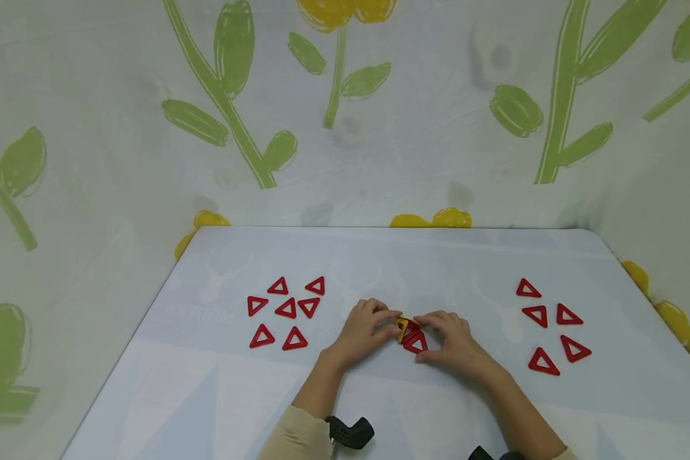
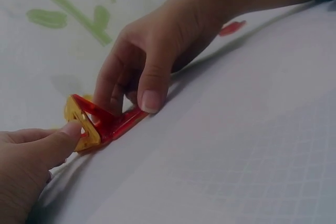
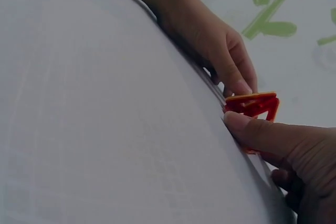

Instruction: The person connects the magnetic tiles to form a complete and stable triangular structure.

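Note:
Near the middle of the table, my left hand [image 1: 370, 329] pinches an orange-yellow triangle tile [image 1: 401, 326] between thumb and fingers. That tile stands tilted up, with red triangle tiles joined against it. In the left wrist view, one red tile [image 2: 96, 110] slopes up beside the yellow one, while another red tile [image 2: 131, 123] lies low along the tabletop. My right hand [image 1: 455, 342] holds the red tiles from the other side, thumb on the near edge and fingers on the far edge. Its thumb [image 3: 249, 127] partly covers the red piece in the right wrist view.
Several loose red triangle tiles [image 1: 285, 308] lie flat on the left of the white table [image 1: 207, 409]. Another group of red triangle tiles [image 1: 535, 315] is spread on the right. A wall covering with printed plants [image 1: 345, 160] rises behind the table's far edge.

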